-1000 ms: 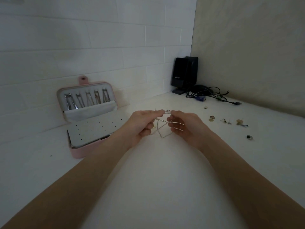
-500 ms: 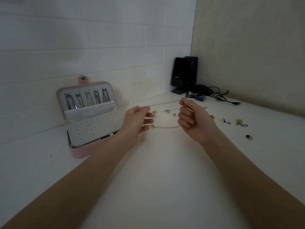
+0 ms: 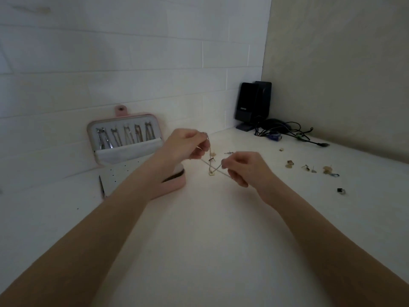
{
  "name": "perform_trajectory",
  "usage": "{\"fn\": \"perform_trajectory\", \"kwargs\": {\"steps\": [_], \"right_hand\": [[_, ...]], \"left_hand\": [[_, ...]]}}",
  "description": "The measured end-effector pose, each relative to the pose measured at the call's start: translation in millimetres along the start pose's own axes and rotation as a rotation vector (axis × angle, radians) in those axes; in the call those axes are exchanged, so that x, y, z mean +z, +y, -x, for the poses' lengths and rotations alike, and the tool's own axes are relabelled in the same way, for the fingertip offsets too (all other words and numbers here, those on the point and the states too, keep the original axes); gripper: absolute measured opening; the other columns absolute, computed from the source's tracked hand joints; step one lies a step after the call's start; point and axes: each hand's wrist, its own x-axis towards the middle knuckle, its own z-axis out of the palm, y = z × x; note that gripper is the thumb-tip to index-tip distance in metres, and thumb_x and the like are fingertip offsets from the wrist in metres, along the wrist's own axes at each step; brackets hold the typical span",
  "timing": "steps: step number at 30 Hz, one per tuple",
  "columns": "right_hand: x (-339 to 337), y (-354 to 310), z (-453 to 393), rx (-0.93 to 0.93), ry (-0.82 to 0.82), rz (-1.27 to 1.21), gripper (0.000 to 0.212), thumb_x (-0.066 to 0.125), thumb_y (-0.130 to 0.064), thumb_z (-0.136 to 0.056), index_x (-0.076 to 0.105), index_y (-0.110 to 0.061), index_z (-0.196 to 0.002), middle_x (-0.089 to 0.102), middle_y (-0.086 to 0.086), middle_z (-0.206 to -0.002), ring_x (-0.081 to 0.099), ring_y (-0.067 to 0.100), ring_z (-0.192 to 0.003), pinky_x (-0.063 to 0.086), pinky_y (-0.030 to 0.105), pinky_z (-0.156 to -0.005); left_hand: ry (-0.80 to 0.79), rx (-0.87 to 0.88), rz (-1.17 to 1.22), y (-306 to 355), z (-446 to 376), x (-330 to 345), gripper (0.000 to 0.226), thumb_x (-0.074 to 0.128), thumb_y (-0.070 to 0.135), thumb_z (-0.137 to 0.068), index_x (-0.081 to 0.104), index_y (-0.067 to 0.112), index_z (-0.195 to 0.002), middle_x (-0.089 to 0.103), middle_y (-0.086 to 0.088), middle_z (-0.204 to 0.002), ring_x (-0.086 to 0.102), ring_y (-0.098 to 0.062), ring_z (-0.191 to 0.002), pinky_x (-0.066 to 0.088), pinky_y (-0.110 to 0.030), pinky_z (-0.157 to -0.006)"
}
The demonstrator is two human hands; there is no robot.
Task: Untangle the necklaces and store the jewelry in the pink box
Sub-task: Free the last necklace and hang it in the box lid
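- While both hands work above the table, the left hand pinches one end of the necklaces up high and the right hand pinches a lower stretch, probably so the thin chains hang apart and their crossing can be read.
- Between the hands the chains make an X in the air, with small pendants hanging near the crossing; whether one chain or two is involved I cannot tell.
- Behind the left wrist, the pink box stands open against the wall with its lid up, near enough for a short reach once the chains are free; nothing held has gone into it yet.
- Loose earrings and a ring lie scattered on the table to the right, well apart from the box, likely waiting their turn.
- Speakers and cables sit in the far corner.
- Compared with half a second ago, the chain was stretched in a wide loop between hands held further apart; now the hands are closer, the left is raised, and the strands cross.
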Motion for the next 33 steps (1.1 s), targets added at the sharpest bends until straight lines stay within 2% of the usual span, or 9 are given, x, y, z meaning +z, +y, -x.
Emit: {"fn": "perform_trajectory", "kwargs": {"steps": [5,9,11,13,15,17,21,27,33], "right_hand": [[22,-4,-7,-0.080,-0.090,0.203,0.012,0.065,-0.020,-0.086,0.061,-0.010,-0.081,0.061,0.002,-0.069,0.048,0.010,-0.045,0.038,0.021,-0.041],[32,-24,-23,-0.114,-0.124,0.509,0.035,0.071,-0.038,-0.079,0.059,-0.017,-0.105,0.055,-0.004,-0.101,0.056,0.015,-0.089,0.044,0.023,-0.073],[40,-45,-28,-0.132,-0.189,0.431,0.032,0.071,-0.030,-0.080,0.061,-0.013,-0.106,0.057,-0.004,-0.098,0.055,0.012,-0.089,0.044,0.020,-0.077],[47,-62,-30,-0.099,-0.250,0.204,0.015,0.066,-0.013,-0.083,0.061,-0.009,-0.097,0.061,-0.001,-0.084,0.056,0.007,-0.071,0.041,0.007,-0.061],[48,-68,-30,-0.024,-0.334,0.042,0.011,0.061,-0.005,-0.086,0.060,-0.005,-0.097,0.062,0.004,-0.079,0.060,0.006,-0.065,0.045,0.007,-0.063],[48,-67,-31,0.046,-0.390,-0.083,0.011,0.060,-0.006,-0.087,0.061,-0.001,-0.097,0.056,0.003,-0.069,0.059,0.011,-0.062,0.053,0.023,-0.077],[50,-74,-32,0.113,-0.325,-0.219,0.009,0.059,-0.006,-0.088,0.065,0.000,-0.090,0.045,0.000,-0.059,0.038,0.009,-0.047,0.039,0.020,-0.051],[46,-82,-45,0.027,-0.151,-0.026,0.015,0.057,-0.008,-0.090,0.070,-0.006,-0.083,0.044,0.000,-0.064,0.025,0.008,-0.043,0.020,0.017,-0.035],[63,-106,-72,-0.044,-0.187,0.007,0.010,0.065,-0.016,-0.086,0.070,-0.009,-0.082,0.045,0.000,-0.069,0.024,0.009,-0.049,0.022,0.015,-0.036]], "left_hand": [[-0.055,-0.005,-0.199,14,-8,-38,0.026,0.049,0.019,-0.094,0.063,0.009,-0.074,0.063,-0.002,-0.070,0.051,-0.006,-0.049,0.048,-0.015,-0.054],[-0.092,0.075,-0.337,22,-10,-47,0.025,0.051,0.019,-0.094,0.064,0.009,-0.074,0.062,0.000,-0.068,0.050,-0.004,-0.049,0.042,-0.012,-0.049],[-0.158,0.155,-0.553,29,-11,-42,0.026,0.051,0.021,-0.093,0.065,0.010,-0.074,0.061,0.004,-0.065,0.052,-0.004,-0.053,0.042,-0.012,-0.051],[-0.177,0.220,-0.763,37,-14,-40,0.028,0.049,0.023,-0.093,0.062,0.016,-0.070,0.060,0.006,-0.064,0.053,-0.007,-0.057,0.040,-0.015,-0.055],[-0.153,0.236,-0.819,45,-16,-44,0.027,0.048,0.021,-0.093,0.062,0.017,-0.070,0.061,0.004,-0.066,0.053,-0.007,-0.055,0.041,-0.016,-0.055],[-0.107,0.235,-0.771,53,-15,-55,0.026,0.048,0.019,-0.093,0.063,0.016,-0.072,0.061,0.005,-0.066,0.053,-0.005,-0.052,0.042,-0.010,-0.052],[-0.011,0.197,-0.667,58,-12,-77,0.027,0.049,0.019,-0.094,0.063,0.015,-0.072,0.060,0.005,-0.066,0.052,-0.004,-0.054,0.042,-0.007,-0.048],[0.048,0.002,-0.055,49,-2,-118,0.020,0.055,0.015,-0.093,0.067,0.003,-0.081,0.057,0.002,-0.057,0.053,-0.007,-0.055,0.058,-0.029,-0.076],[0.081,-0.054,-0.157,21,0,-163,0.017,0.059,0.016,-0.091,0.069,0.004,-0.086,0.062,0.000,-0.063,0.058,-0.006,-0.056,0.056,-0.018,-0.069]]}}
